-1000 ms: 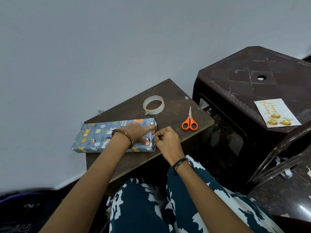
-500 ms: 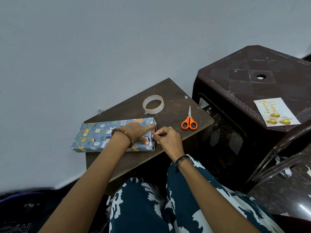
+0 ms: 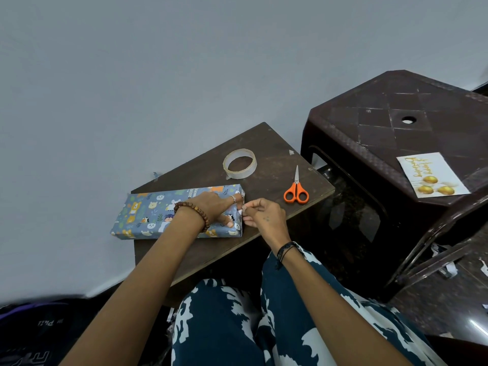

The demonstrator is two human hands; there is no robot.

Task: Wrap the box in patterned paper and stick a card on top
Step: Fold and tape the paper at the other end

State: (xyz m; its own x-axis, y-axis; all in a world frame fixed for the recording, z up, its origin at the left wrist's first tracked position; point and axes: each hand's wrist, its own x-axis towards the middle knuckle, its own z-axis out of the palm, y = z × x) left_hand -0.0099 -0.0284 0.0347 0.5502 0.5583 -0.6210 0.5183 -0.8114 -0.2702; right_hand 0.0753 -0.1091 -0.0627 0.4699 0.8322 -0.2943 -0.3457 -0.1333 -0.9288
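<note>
One box (image 3: 148, 215), tape roll (image 3: 239, 164), scissors (image 3: 296, 191), card (image 3: 433, 174).

A left hand (image 3: 214, 207) presses flat on a wrapped box (image 3: 148, 215) on a small table (image 3: 266, 159). The right hand (image 3: 264, 215) pinches the paper at the box's right end. Tape roll (image 3: 239, 164) and scissors (image 3: 296, 188) lie beyond.

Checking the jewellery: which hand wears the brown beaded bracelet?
The left hand, pressing flat on the wrapped box. The right hand, pinching paper at the box's end, wears a thin black band instead.
</note>
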